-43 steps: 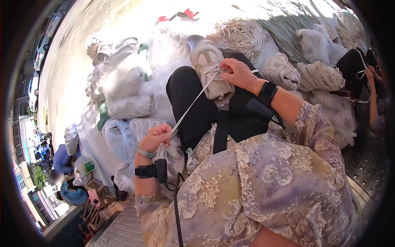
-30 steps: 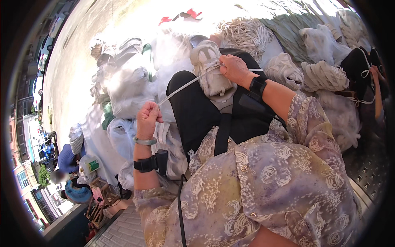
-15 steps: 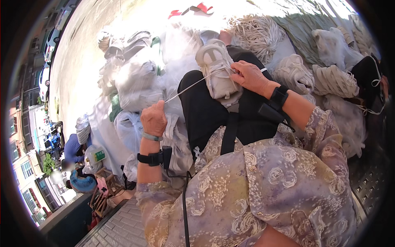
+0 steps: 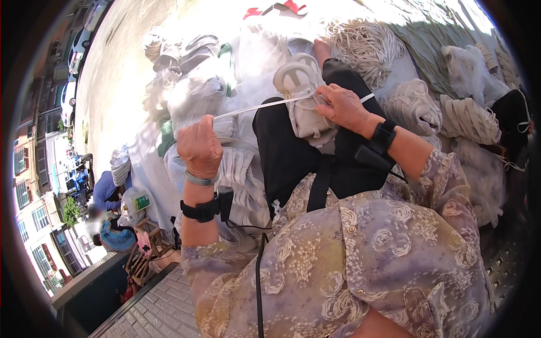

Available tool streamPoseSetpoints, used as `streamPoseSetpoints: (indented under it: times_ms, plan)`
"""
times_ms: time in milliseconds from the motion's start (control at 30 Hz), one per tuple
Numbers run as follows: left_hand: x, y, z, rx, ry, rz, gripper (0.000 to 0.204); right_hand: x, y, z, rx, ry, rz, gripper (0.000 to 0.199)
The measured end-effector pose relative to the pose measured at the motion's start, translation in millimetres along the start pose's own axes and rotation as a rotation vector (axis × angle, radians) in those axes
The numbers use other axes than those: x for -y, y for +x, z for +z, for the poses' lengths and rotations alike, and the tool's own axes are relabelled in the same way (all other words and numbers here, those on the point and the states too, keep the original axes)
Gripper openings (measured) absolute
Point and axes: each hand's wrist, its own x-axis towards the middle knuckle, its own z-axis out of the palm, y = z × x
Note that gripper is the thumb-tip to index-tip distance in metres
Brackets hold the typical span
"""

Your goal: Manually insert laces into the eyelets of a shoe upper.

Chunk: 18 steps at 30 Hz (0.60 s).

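A white sneaker (image 4: 309, 119) rests on my lap between my black-clad legs, its toe pointing away from me. From its lacing a white shoelace (image 4: 253, 107) runs taut to the left. My left hand (image 4: 200, 147) is closed in a fist on that lace, out beyond my left knee. Over the sneaker's lacing, my right hand (image 4: 345, 108) pinches the lace with thumb and fingers; its fingertips partly hide the eyelets. A short white strip shows just to the right of that hand.
A large bundle of white laces (image 4: 366, 50) lies beyond my right knee. Stacked pale shoes (image 4: 414, 104) sit to the right, and more shoes in clear plastic (image 4: 197, 96) to the left. At the far left, people sit near a wooden chair (image 4: 149, 248).
My left hand has moved left and slightly away from me, drawing out a longer stretch of lace, now nearly level. My right hand stays at the sneaker. The whole view has shifted slightly.
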Motion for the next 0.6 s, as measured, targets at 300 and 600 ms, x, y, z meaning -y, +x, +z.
streamPoseSetpoints:
  times_ms: [300,600]
  plan:
    - [13,-151,50,0.417,-0.021,-0.158,0.012,5,0,-3,0.061,0.021,-0.007,0.039]
    - [30,-115,53,0.242,0.068,-0.222,0.014,12,-3,-23,0.156,-0.020,0.002,0.039]
